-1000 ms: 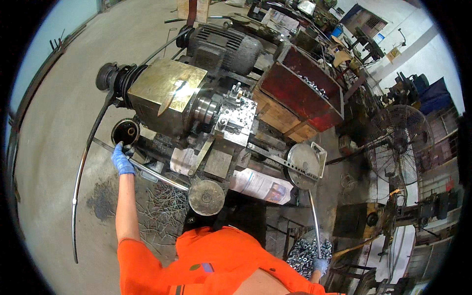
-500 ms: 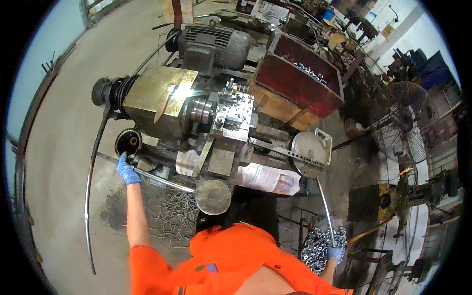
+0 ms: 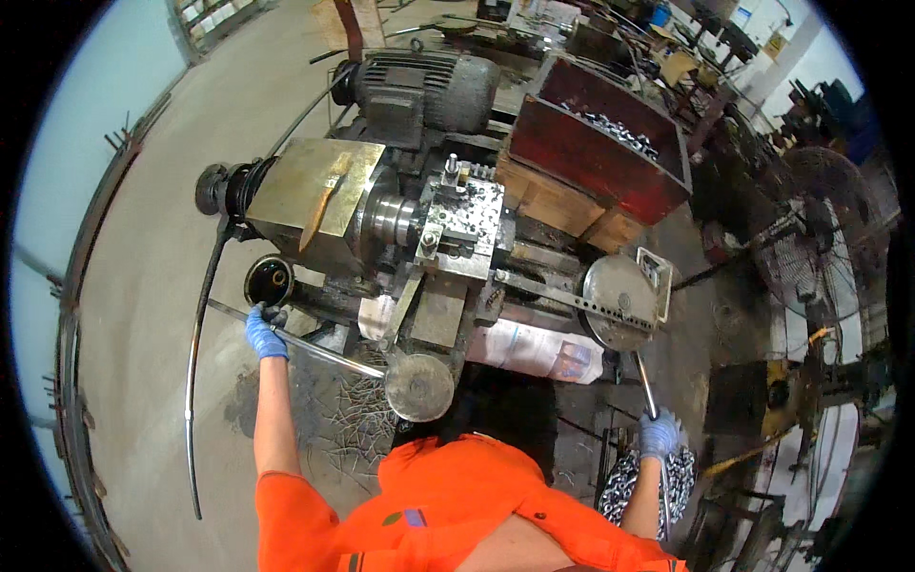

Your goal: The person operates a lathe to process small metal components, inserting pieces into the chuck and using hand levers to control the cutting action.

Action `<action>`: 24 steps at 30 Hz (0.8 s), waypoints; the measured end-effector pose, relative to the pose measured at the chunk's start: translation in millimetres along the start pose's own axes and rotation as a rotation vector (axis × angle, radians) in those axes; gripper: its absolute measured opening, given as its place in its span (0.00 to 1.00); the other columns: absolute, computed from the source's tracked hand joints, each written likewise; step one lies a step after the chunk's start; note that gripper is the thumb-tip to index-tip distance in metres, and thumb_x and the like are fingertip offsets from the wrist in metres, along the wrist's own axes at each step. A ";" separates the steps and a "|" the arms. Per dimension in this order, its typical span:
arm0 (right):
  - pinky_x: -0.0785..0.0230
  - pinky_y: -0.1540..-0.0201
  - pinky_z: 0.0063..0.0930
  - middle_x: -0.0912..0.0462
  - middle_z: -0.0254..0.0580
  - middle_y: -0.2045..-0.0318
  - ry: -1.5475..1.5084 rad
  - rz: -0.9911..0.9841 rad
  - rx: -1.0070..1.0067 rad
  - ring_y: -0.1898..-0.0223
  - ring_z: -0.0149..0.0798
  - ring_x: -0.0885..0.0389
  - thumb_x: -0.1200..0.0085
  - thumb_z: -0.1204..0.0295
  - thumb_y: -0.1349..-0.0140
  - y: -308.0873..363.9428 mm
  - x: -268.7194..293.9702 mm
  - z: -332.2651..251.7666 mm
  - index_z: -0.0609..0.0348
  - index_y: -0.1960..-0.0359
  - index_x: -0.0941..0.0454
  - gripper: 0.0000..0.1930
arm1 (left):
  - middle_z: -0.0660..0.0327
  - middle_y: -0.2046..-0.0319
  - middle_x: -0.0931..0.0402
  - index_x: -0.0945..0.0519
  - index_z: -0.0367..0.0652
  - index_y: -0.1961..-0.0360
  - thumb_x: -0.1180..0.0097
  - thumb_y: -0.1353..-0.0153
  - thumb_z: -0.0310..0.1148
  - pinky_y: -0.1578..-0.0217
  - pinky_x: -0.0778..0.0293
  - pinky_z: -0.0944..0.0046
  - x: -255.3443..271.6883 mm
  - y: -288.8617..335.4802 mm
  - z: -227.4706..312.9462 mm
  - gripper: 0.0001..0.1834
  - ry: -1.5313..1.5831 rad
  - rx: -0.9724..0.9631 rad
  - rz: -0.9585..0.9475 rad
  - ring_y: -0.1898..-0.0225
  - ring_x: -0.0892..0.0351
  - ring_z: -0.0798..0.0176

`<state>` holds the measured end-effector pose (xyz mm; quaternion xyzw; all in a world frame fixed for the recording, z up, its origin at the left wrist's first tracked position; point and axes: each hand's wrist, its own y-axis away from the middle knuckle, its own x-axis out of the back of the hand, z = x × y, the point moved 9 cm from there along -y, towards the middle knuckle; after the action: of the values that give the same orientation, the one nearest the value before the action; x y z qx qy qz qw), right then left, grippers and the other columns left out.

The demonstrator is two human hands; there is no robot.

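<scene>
Plenty of grey workshop floor [image 3: 143,315] stretches down the left of my feed to a pale wall [image 3: 76,153], while an oily metal machine [image 3: 461,221] fills the middle, with thin wire-like scraps [image 3: 357,415] strewn on the ground near it. Up behind it, to the right, a red bin [image 3: 591,172] sits on wood, small shiny pieces [image 3: 620,133] heaped inside. One dark round pot [image 3: 248,283] at the machine's left holds a ring-shaped part (too dim in there for me to name it). Below, at right, shiny metal parts [image 3: 681,477] lie piled, partly hidden by the forearm. My left hand [image 3: 266,336] is partly curled at a long steel bar [image 3: 334,357], just beside the pot; I cannot tell whether it grips. My right hand [image 3: 659,435] is closed round a steel lever [image 3: 645,377], which slants down from beneath a round plate [image 3: 615,291]. The bar reaches a grey disc [image 3: 418,387] close to the orange-clothed torso [image 3: 457,496]. I see most room to move on the left; a fan [image 3: 810,210] and dark equipment crowd the right edge.
</scene>
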<state>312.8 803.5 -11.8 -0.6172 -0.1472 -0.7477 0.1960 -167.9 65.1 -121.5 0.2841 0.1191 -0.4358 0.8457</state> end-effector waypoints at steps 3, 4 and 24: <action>0.41 0.48 0.46 0.21 0.47 0.63 0.029 0.005 -0.018 0.55 0.50 0.27 0.46 0.54 0.55 -16.3 1.9 0.3 0.49 0.64 0.21 0.18 | 0.55 0.83 0.28 0.28 0.37 0.73 0.50 0.44 0.32 0.85 0.30 0.65 5.3 0.4 2.1 0.08 -0.026 -0.006 0.037 0.88 0.32 0.61; 0.40 0.49 0.45 0.20 0.45 0.65 0.125 0.189 0.054 0.56 0.49 0.26 0.46 0.54 0.54 -26.0 -8.8 10.1 0.49 0.66 0.20 0.17 | 0.55 0.84 0.28 0.28 0.37 0.73 0.50 0.44 0.32 0.85 0.30 0.66 7.8 -4.7 2.6 0.08 -0.023 -0.005 0.018 0.88 0.32 0.61; 0.55 0.36 0.45 0.37 0.45 0.40 0.003 0.309 0.083 0.36 0.46 0.46 0.46 0.48 0.51 -162.8 28.9 -71.0 0.56 0.42 0.36 0.37 | 0.54 0.78 0.23 0.26 0.44 0.66 0.49 0.43 0.53 0.79 0.25 0.62 28.5 3.5 4.7 0.21 -0.085 0.009 -0.094 0.79 0.24 0.60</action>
<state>169.4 910.7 6.3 -0.6227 -0.0812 -0.7028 0.3342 -148.4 44.8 -129.3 0.2630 0.0943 -0.4872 0.8274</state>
